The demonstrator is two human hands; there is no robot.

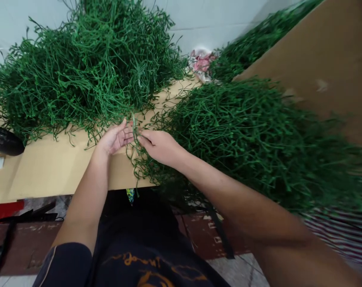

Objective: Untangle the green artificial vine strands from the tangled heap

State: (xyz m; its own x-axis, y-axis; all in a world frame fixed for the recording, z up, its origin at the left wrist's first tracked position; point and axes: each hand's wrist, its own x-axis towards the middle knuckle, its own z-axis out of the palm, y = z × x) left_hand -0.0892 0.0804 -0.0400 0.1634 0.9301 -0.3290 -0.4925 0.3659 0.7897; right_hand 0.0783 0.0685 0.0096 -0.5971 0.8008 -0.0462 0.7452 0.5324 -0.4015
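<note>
My left hand (pixel 117 137) is palm up over the cardboard, with its fingers stretched out. A few thin green plastic stems (pixel 134 131) hang across its fingertips; whether those fingers grip them I cannot tell. My right hand (pixel 157 144) is closed, thumb against fingers, pinching the green stems from the right side. Behind my hands rises a large heap of artificial green sprigs (pixel 94 67). Another heap of the same sprigs (pixel 229 127) spreads beside and under my right forearm.
Flattened cardboard (pixel 61 167) covers the table. A black bottle-like container (pixel 4 139) lies at the left edge. A pink and white crumpled cloth or bag (pixel 201 63) sits by the wall. At the upper right leans a large cardboard panel (pixel 315 67), with more greenery behind it.
</note>
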